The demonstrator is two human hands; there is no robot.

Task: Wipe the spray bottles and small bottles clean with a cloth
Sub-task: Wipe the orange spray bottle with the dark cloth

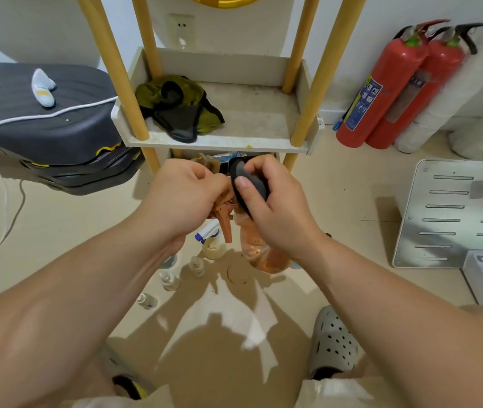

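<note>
Orange spray bottle (264, 254) held in the air in front of the shelf (219, 142), above the floor (57, 231), its trigger (226, 228) pointing down. Left hand (184, 195): fingers curled round the spray head, gripping it. Right hand (275, 207): fingers and thumb closed on a dark grey cloth (252, 184), which is pressed against the top of the bottle, just beside the left hand.

On the floor below the hands, near the foot of the shelf: a pale spray bottle (212, 245) with a blue and white head, upright; a small bottle (197, 266) just beside it; a clear bottle (169, 275) to the left; a further small bottle (147, 301) nearer the person.

Shelf tray: a green and black rag (175, 104) at its left end.

Right of the shelf, against the wall: two red extinguishers (381, 89). At the right edge of the floor: a slotted metal plate (446, 216). A grey clog (334, 346) shows under the right forearm.
</note>
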